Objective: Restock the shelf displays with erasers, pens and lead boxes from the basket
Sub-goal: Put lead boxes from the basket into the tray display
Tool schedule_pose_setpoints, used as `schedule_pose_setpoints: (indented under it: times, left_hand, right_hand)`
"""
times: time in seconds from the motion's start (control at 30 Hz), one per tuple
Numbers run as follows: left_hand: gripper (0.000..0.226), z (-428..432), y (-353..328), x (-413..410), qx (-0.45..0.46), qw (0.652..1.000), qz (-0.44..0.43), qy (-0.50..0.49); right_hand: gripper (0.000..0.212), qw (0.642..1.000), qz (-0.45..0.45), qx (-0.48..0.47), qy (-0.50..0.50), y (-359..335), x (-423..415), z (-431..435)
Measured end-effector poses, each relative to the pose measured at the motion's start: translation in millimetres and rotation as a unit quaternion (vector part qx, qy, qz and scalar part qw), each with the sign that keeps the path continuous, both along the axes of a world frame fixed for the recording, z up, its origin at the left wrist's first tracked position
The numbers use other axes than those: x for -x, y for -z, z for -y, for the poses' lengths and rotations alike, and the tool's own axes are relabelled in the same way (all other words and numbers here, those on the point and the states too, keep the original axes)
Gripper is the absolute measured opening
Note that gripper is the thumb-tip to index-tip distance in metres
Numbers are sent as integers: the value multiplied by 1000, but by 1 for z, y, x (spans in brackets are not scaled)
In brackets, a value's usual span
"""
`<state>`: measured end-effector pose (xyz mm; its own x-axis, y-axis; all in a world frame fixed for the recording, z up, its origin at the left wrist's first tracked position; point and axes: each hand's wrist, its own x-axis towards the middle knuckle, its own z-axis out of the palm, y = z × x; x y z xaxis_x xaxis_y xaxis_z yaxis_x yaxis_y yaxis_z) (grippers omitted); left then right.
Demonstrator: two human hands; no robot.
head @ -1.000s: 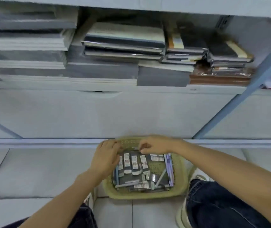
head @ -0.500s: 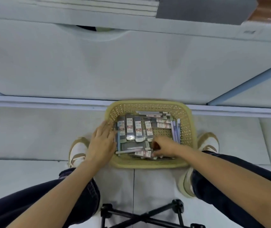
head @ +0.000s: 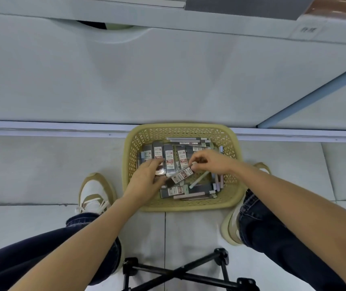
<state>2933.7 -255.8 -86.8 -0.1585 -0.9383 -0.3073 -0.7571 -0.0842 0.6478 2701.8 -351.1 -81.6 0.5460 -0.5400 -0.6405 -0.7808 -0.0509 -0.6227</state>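
A yellow perforated basket point(head: 234, 164) stands on the floor between my feet, against the shelf base. It holds several grey lead boxes point(head: 169, 156) with red-and-white labels and several pastel pens point(head: 198, 179). My right hand point(head: 209, 162) pinches one labelled lead box point(head: 183, 175) by its upper end and holds it tilted just above the pile. My left hand point(head: 146, 177) is inside the basket's left half, thumb and fingers curled round the end of another grey lead box point(head: 160, 171). No erasers can be told apart.
The white shelf base panel point(head: 167, 76) fills the upper view, with a blue upright post point(head: 315, 93) at right. My shoes point(head: 93, 192) flank the basket. Black tripod legs point(head: 180, 274) cross the tiled floor below it.
The view tipped down from the shelves to the basket. My left hand moved from the rim into the basket. My right hand rose from the near side with a lead box.
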Motion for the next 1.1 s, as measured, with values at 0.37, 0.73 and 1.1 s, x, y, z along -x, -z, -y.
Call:
schedule_pose_setpoints:
  times: [0.37,0.73,1.1]
  left_hand:
    - [10,8,-12,-25,-174,924,-269,-207]
    - [19,14,-23,-53,-72,905,-289,-304]
    - [17,13,-18,-57,-73,913,-286,-281]
  right_hand:
    - [25,997,-35,35,52,15,-30,-17]
    - [86,983,-65,127,117,36,-75,-26]
    - [62,955,-130,170,203,46,-100,-42]
